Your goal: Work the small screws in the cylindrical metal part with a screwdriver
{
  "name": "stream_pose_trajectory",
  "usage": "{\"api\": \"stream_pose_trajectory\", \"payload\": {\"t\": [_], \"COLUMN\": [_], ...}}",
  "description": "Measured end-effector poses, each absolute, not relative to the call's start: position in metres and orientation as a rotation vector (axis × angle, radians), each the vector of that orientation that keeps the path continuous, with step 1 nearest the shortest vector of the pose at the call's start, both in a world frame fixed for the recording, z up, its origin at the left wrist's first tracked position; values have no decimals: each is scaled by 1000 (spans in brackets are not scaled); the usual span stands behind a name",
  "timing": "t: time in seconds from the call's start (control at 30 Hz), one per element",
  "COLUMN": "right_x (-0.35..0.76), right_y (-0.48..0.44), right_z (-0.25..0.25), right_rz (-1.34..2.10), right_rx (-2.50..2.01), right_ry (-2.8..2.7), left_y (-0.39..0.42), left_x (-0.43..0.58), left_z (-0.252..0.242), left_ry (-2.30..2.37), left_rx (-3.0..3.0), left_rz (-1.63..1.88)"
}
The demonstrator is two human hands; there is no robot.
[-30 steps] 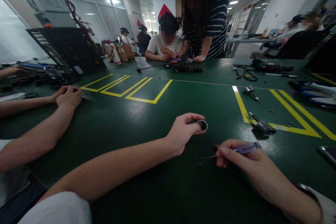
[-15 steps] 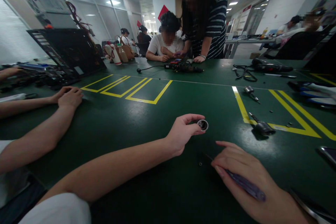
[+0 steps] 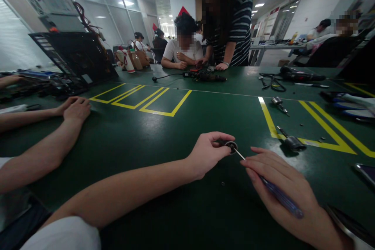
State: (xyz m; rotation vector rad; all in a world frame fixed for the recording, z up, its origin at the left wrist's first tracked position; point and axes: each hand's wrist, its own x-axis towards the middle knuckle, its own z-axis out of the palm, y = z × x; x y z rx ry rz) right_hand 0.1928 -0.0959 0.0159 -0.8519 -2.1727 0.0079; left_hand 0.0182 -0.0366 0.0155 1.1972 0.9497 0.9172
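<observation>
My left hand (image 3: 206, 153) pinches a small round metal part (image 3: 230, 146) between thumb and forefinger, just above the green table (image 3: 164, 136). My right hand (image 3: 281, 187) is closed round a slim screwdriver with a purple handle (image 3: 279, 197). Its thin shaft points up and left, and the tip sits in the middle of the round part. A tiny screw (image 3: 223, 183) lies on the table below the two hands.
Another person's clasped hands (image 3: 76, 108) rest on the table at the left. Two stubby screwdrivers (image 3: 290, 140) (image 3: 278, 102) lie by the yellow floor-tape lines (image 3: 271, 123) at the right. An open computer case (image 3: 74, 56) stands far left. Two people work at the far edge.
My right hand turned the screwdriver round and brought its tip from the screws on the table up into the round part. My left hand lowered the part slightly.
</observation>
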Motion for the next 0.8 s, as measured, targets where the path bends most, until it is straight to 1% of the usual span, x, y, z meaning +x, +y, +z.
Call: {"api": "stream_pose_trajectory", "payload": {"t": [0.43,0.8], "right_x": [193,192], "right_y": [-98,-98], "right_z": [13,13], "right_rz": [-3,-23], "right_rx": [-832,-827], "right_ry": [-2237,-2239], "left_y": [-34,-36], "left_x": [17,20], "left_z": [9,11], "left_ry": [944,966], "left_rx": [1295,1246], "left_rz": [981,969]}}
